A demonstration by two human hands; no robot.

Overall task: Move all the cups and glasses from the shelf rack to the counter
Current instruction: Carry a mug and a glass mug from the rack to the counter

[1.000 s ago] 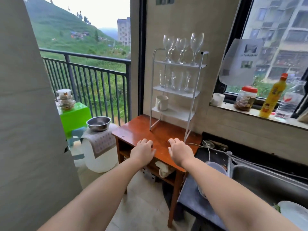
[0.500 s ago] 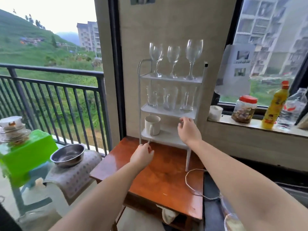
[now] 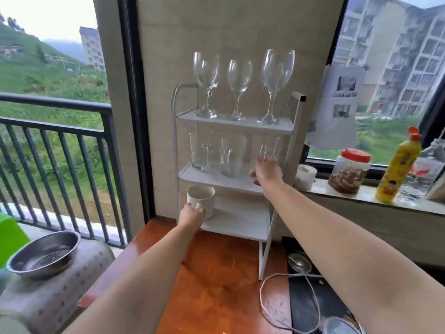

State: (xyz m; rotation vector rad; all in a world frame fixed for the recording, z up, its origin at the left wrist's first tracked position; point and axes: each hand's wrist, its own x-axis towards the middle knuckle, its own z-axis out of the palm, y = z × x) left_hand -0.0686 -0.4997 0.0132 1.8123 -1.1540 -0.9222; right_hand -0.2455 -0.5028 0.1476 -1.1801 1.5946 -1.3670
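Observation:
A white three-tier shelf rack (image 3: 262, 239) stands on a reddish wooden table (image 3: 216, 285). Three wine glasses (image 3: 238, 88) stand on its top tier. The middle tier holds three clear handled glass mugs (image 3: 231, 155). A white ceramic mug (image 3: 201, 198) sits at the left of the bottom tier. My left hand (image 3: 191, 216) is at that mug's handle, fingers curled around it. My right hand (image 3: 266, 169) reaches onto the middle tier and wraps the right-hand glass mug (image 3: 267, 148), which still stands on the shelf.
A window sill at the right carries a small white cup (image 3: 305, 175), a red-lidded jar (image 3: 350, 169), a yellow bottle (image 3: 397, 167) and a clear bottle (image 3: 423, 172). A white cord (image 3: 289, 302) loops over the table's right edge. A steel bowl (image 3: 43, 254) sits lower left by the balcony railing.
Both hands rose from the table to the rack: the left went to the white mug's handle, the right up to the right-hand glass mug. The view moved closer.

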